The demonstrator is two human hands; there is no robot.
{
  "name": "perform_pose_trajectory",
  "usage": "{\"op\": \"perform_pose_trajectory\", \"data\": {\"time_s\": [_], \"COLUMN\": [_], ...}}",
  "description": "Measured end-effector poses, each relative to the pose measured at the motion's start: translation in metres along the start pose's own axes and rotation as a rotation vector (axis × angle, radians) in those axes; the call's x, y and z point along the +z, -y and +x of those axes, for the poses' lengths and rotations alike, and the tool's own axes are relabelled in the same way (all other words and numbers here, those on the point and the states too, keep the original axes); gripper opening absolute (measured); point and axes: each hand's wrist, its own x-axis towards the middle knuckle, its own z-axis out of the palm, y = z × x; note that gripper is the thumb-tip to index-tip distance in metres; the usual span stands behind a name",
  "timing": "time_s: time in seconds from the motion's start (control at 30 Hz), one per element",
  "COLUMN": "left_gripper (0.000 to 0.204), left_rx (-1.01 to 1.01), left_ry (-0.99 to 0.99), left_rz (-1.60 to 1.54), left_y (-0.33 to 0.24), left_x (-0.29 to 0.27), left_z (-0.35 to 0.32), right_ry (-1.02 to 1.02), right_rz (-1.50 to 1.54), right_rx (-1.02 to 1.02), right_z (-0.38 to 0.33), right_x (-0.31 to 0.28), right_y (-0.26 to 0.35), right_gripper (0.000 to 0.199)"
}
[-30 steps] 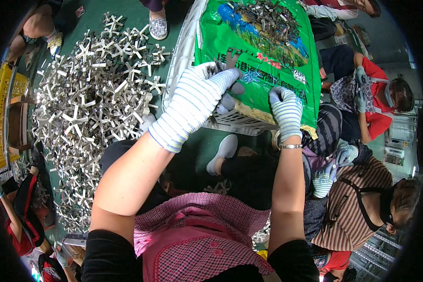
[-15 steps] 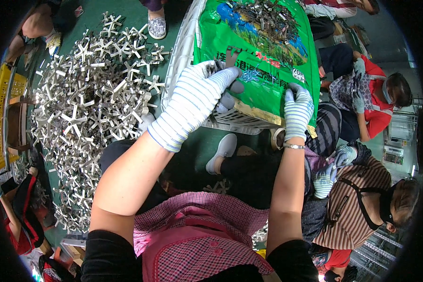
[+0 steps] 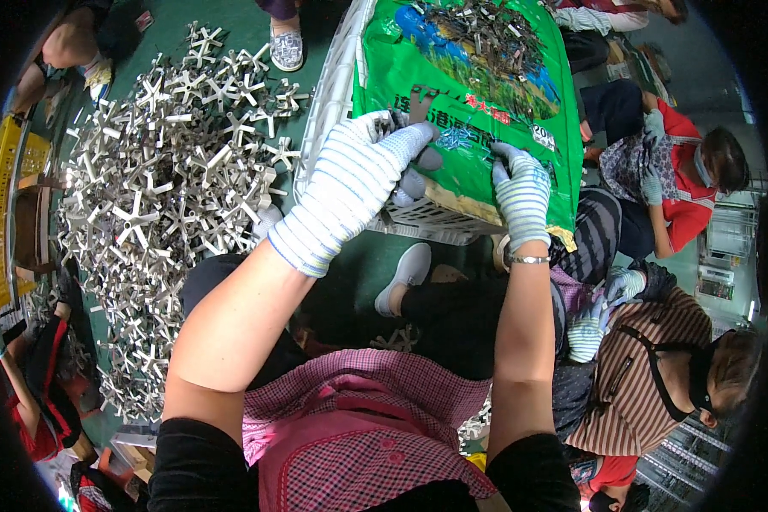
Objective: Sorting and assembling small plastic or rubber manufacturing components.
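Note:
My left hand (image 3: 350,183), in a white glove with blue stripes and grey fingertips, is closed around a dark grey forked piece (image 3: 419,109) whose prongs stick up past the thumb. The fingers hide the rest of the piece. A little to the right, my right hand (image 3: 525,198), gloved alike, hovers over the near edge of a green printed plastic bag (image 3: 452,175). Its thumb and fingers are drawn together; whatever lies between them is too small to name. The bag lies across a white plastic crate (image 3: 324,102), with a heap of small dark metal pieces (image 3: 491,38) on it.
On the floor at left spreads a large pile of pale star-shaped parts (image 3: 175,171). A yellow crate (image 3: 0,205) stands beyond it. Close on my right sits a person in a striped top (image 3: 648,367); another in red (image 3: 683,179) sits farther off.
My right hand has moved left along the bag, nearer my left hand. My left hand has stayed almost still with the grey forked piece in it.

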Motion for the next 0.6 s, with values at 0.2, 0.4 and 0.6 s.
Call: {"op": "perform_pose_trajectory", "data": {"time_s": [0.2,0.4,0.6], "left_gripper": [0.021,0.022,0.022], "left_rx": [0.019,0.008,0.002], "left_ry": [-0.001,-0.01,0.005], "left_rz": [0.056,0.036,0.045], "left_y": [0.0,0.0,0.001], "left_x": [0.001,0.003,0.003], "left_z": [0.0,0.0,0.001], "right_ry": [-0.07,0.055,0.1], "right_rz": [0.106,0.049,-0.062], "right_rx": [0.091,0.057,0.054], "right_z": [0.0,0.004,0.012], "right_x": [-0.008,-0.004,0.0], "right_y": [0.007,0.002,0.003], "right_gripper": [0.015,0.016,0.02]}}
